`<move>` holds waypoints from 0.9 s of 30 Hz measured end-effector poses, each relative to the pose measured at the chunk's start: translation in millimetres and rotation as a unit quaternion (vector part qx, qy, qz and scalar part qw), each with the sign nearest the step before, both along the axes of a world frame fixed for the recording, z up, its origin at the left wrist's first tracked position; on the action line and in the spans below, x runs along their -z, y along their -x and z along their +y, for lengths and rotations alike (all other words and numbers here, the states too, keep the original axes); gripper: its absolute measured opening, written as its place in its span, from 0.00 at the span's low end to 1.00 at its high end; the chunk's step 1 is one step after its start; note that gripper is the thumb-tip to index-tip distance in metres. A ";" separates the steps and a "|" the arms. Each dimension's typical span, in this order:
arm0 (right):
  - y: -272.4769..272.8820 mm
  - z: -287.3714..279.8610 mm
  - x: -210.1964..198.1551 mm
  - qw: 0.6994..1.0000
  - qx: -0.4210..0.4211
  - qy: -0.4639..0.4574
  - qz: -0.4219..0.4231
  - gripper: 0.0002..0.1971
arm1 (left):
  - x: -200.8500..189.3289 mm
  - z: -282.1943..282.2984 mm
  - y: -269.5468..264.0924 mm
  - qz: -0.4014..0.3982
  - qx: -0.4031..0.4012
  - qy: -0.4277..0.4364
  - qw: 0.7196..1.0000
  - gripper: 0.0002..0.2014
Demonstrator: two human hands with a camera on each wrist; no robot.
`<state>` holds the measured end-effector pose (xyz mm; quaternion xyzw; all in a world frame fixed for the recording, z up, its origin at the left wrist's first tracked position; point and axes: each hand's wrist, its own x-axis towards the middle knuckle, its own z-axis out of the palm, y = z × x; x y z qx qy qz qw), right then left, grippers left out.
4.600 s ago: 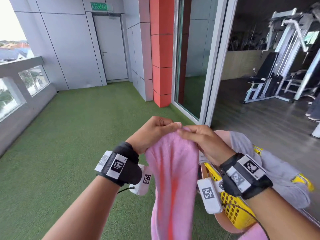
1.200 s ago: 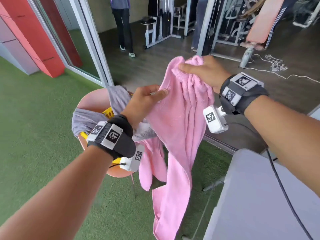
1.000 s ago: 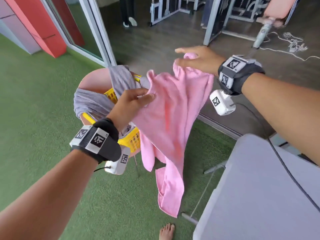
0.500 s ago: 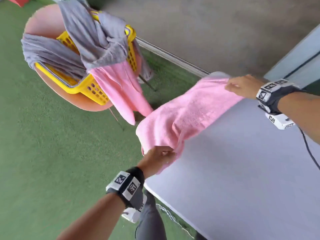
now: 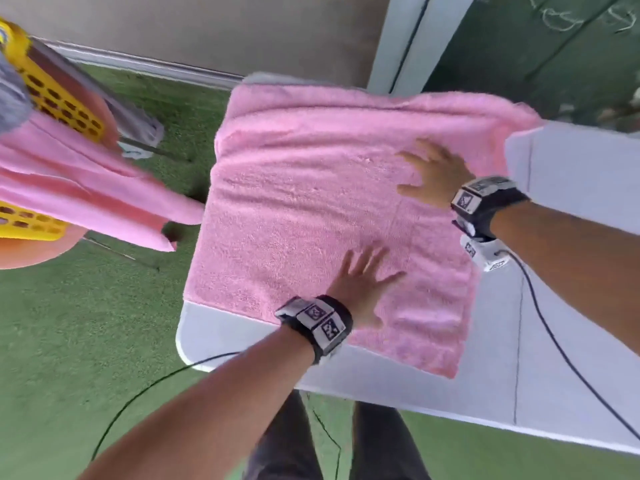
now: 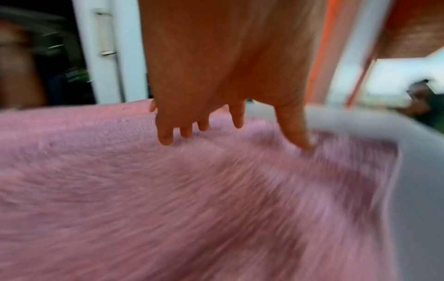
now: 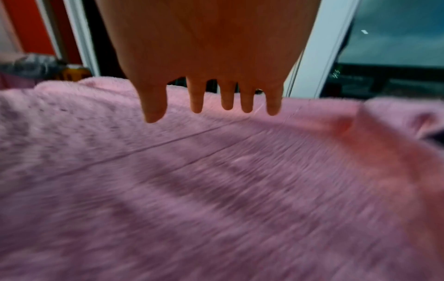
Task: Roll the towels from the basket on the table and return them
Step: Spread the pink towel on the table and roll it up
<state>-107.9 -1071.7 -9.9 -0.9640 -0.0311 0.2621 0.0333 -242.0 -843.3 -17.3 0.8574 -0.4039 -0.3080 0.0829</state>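
Pink towel (image 5: 311,202) spread flat on the grey table (image 5: 571,341).
Left hand (image 5: 363,289) and right hand (image 5: 433,171) lie on it palm-down, fingers straight and spread, grasping nothing; yellow basket (image 5: 59,102) stands beside the table.

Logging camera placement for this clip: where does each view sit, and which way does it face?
Head: on the head, looking down at the pink towel on the table; both forearms, left hand, right hand.
Left wrist: along the left hand, across the towel.
Right wrist: along the right hand, across the towel.
Shared: the towel.
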 end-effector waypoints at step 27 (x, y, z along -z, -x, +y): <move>272.7 -417.6 15.4 0.951 0.297 -0.051 0.062 0.40 | 30.3 -427.1 174.8 0.029 0.122 -0.017 0.992 0.62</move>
